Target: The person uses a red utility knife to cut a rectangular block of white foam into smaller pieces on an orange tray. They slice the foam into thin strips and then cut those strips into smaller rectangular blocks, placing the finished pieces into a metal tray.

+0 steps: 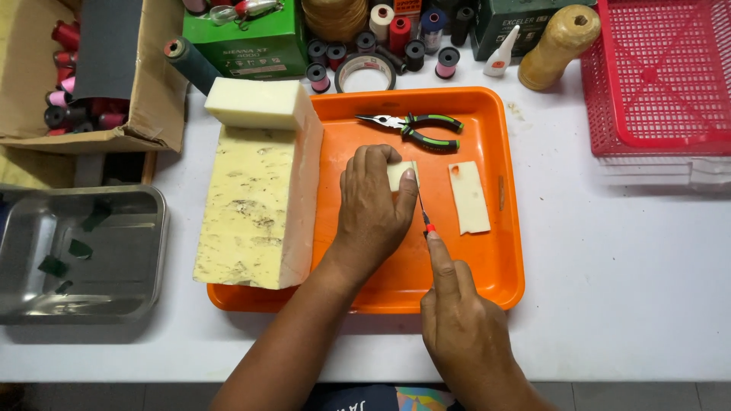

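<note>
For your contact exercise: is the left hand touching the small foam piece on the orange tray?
Touching. The head view shows the left hand pressed flat on the foam piece, its fingers lying over it with no gap.

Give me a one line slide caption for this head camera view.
Left hand pins a foam piece on the orange tray; right hand cuts with a thin blade.

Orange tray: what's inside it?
Inside the orange tray: a big foam block, green-handled pliers, a foam strip, and a small foam piece under the left hand. Most of that piece is covered.
</note>
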